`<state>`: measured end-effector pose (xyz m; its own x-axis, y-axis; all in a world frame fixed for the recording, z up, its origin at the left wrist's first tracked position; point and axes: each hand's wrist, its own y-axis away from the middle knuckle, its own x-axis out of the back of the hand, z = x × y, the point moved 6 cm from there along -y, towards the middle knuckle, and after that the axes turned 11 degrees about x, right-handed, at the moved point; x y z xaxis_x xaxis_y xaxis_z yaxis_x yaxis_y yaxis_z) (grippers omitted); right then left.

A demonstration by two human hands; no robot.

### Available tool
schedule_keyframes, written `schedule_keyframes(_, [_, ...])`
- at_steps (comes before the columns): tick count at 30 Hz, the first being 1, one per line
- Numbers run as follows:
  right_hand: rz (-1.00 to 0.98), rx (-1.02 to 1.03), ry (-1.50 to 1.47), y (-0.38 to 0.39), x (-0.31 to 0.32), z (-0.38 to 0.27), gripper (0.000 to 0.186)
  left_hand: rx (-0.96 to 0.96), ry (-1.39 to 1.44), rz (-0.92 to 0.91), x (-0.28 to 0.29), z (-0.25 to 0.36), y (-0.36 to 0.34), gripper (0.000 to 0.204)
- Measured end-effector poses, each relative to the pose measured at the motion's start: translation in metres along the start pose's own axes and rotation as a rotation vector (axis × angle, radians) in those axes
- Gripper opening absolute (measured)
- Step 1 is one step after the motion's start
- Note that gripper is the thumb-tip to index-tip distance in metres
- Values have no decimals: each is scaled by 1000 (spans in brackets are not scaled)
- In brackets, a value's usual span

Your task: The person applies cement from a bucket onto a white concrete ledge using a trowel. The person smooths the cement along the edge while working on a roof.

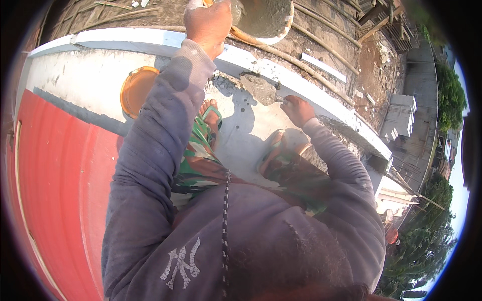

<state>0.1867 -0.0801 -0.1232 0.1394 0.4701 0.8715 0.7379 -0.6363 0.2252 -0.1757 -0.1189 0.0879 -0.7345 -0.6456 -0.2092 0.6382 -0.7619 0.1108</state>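
My left hand (208,25) grips the rim of a bucket (287,31) at the top of the view. The bucket is tilted, its mouth facing me, with grey wet mortar (258,17) inside. My right hand (298,110) is closed around the handle of a trowel, only partly visible. A lump of grey mortar (258,89) covers what looks like the trowel's blade, beside the white wall edge (306,80). Left of my left forearm stands a round orange-brown container (138,91); my sleeve covers part of its side.
My sandalled feet (212,118) stand on a narrow pale ledge (243,133) with mortar crumbs. Red roofing sheets (65,180) slope at the left. Beyond the wall edge, bamboo poles (321,42) lie over ground far below. White blocks (400,115) are stacked at the right.
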Motion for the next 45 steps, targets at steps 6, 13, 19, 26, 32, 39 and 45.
schedule_keyframes(6, [-524, -84, -523, 1, -61, 11, 34, 14, 23, 0, 1, 10, 9, 44])
schedule_keyframes(13, [-308, -284, -412, -69, -69, 53, 37, 26, 19, -13, -6, 11, 11, 45])
schedule_keyframes(19, [-412, -160, -412, -54, 5, 10, 37, 14, 25, -17, -9, 13, 14, 45])
schedule_keyframes(26, [-370, -81, -70, -23, -77, 48, 46, 12, 14, -4, -24, 19, 30, 46])
schedule_keyframes(32, [-300, -93, 16, 6, 6, 6, 41, -32, 43, -157, -4, 11, 20, 48])
schedule_keyframes(39, [271, 100, -131, 92, 158, -64, 41, -101, -195, -81, -10, -21, -9, 62])
schedule_keyframes(45, [583, 40, 135, 70, 151, -86, 32, 255, 65, -236, -56, -60, 29, 51])
